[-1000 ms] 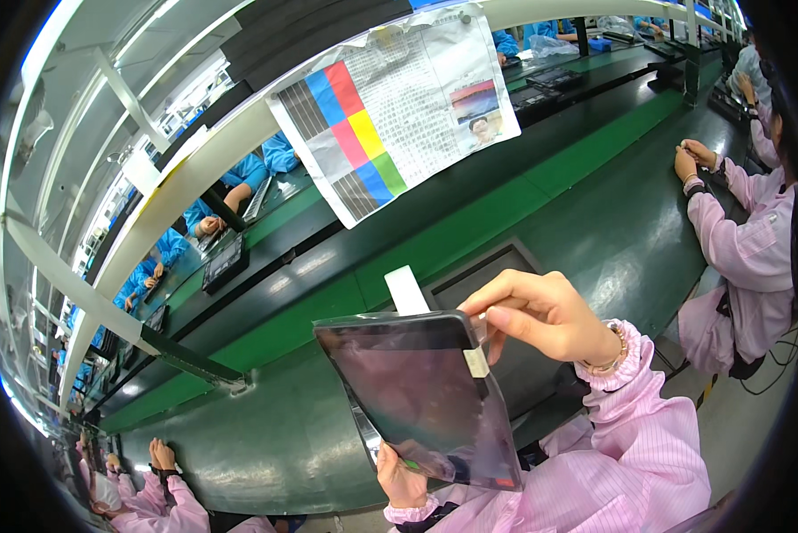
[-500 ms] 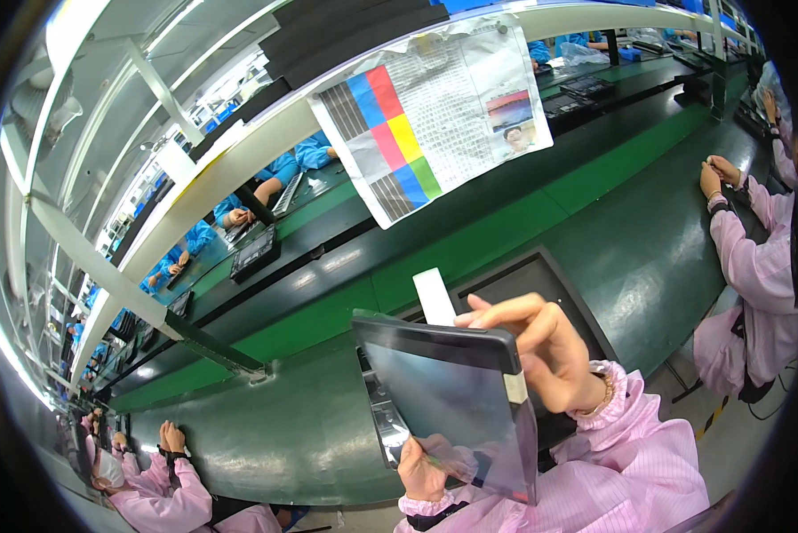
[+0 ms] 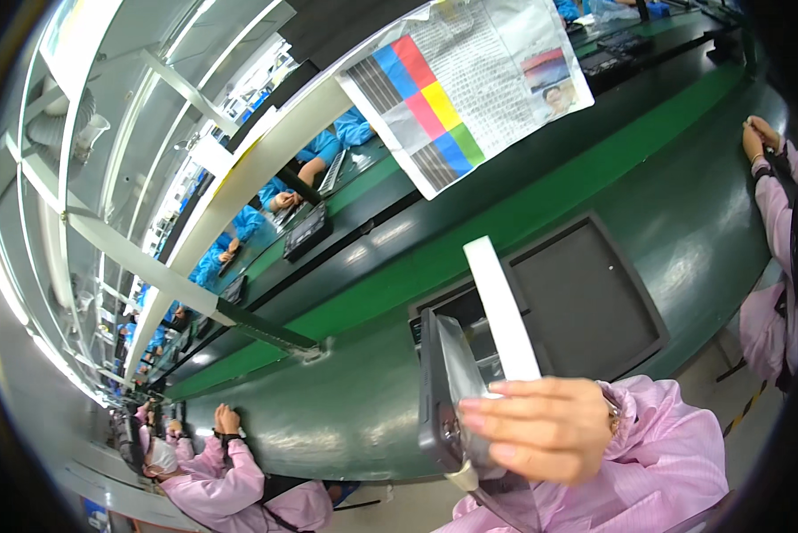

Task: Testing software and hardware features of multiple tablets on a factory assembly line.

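Observation:
A black tablet [image 3: 432, 391] with a glossy screen stands nearly edge-on in front of me, its thick frame facing left. Clear film [image 3: 461, 355] shows beside its upper edge. My right hand [image 3: 541, 431] is closed at the tablet's right side, fingers together and fingertips against it; the thumb is hidden, so whether the film is pinched cannot be told. A pale tab [image 3: 461, 477] sticks out at the tablet's lower edge. My left hand is out of sight. Just beyond my right hand, a long white strip [image 3: 503, 311] lies across the tray's left side.
A dark rectangular tray [image 3: 590, 302] rests on the green bench [image 3: 355, 417]. A printed sheet with colour blocks [image 3: 466, 98] hangs from the rail above. People in pink sit left [image 3: 212, 484] and right [image 3: 772, 213]; people in blue work across the line. A post [image 3: 270, 330] stands on the bench.
The tablet has turned from showing its screen to nearly edge-on. My right hand has come down from its top corner to its side. My left hand has gone from sight; the whole view has shifted.

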### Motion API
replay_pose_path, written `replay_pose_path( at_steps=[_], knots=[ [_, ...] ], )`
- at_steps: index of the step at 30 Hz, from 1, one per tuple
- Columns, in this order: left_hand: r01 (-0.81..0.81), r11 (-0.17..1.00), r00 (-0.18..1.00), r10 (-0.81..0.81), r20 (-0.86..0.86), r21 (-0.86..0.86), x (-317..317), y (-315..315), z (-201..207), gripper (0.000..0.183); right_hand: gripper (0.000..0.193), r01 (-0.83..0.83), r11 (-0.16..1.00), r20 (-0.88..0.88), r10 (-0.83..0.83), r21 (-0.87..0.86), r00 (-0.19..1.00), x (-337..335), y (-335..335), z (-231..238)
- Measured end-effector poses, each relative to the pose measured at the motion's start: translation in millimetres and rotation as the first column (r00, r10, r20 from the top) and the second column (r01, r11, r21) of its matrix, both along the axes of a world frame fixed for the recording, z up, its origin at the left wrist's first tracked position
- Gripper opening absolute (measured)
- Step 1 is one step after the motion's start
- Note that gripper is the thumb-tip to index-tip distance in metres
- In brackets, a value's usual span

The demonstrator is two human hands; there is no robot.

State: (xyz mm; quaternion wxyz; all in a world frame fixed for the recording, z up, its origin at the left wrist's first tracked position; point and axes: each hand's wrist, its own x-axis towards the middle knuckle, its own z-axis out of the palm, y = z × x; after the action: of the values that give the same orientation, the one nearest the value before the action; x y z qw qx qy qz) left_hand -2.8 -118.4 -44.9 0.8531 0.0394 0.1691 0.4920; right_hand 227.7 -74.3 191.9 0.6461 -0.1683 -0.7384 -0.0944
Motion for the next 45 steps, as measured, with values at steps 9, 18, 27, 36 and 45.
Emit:
replay_pose_path(
  at_steps=[9,18,27,36,45],
  knots=[
    [-0.069,0.995,0.997,0.072,-0.031,0.078,-23.1,-2.5,14.3,0.025,0.012,0.042,0.998,-0.031,-0.041,0.054,0.999,-14.0,-11.5,-2.6],
    [-0.095,0.987,0.995,0.094,0.013,0.126,-20.5,-5.5,13.5,0.026,0.018,-0.028,0.999,-0.138,0.03,0.018,0.99,-14.9,-27.8,1.9],
    [-0.128,0.975,0.991,0.118,0.063,0.182,-14.0,-10.5,18.6,0.027,0.018,-0.151,0.981,-0.15,0.133,-0.119,0.98,-3.3,-39.5,9.9],
    [-0.146,0.953,0.978,0.099,0.184,0.265,14.8,4.6,15.6,0.028,0.018,-0.014,0.997,-0.107,0.006,-0.071,0.994,1.3,-45.4,4.1],
    [-0.085,0.988,0.963,0.114,-0.245,0.126,22.3,14.1,7.5,0.038,0.017,-0.238,0.885,-0.249,0.145,-0.401,0.958,15.5,-49.2,-14.1]
  ],
)
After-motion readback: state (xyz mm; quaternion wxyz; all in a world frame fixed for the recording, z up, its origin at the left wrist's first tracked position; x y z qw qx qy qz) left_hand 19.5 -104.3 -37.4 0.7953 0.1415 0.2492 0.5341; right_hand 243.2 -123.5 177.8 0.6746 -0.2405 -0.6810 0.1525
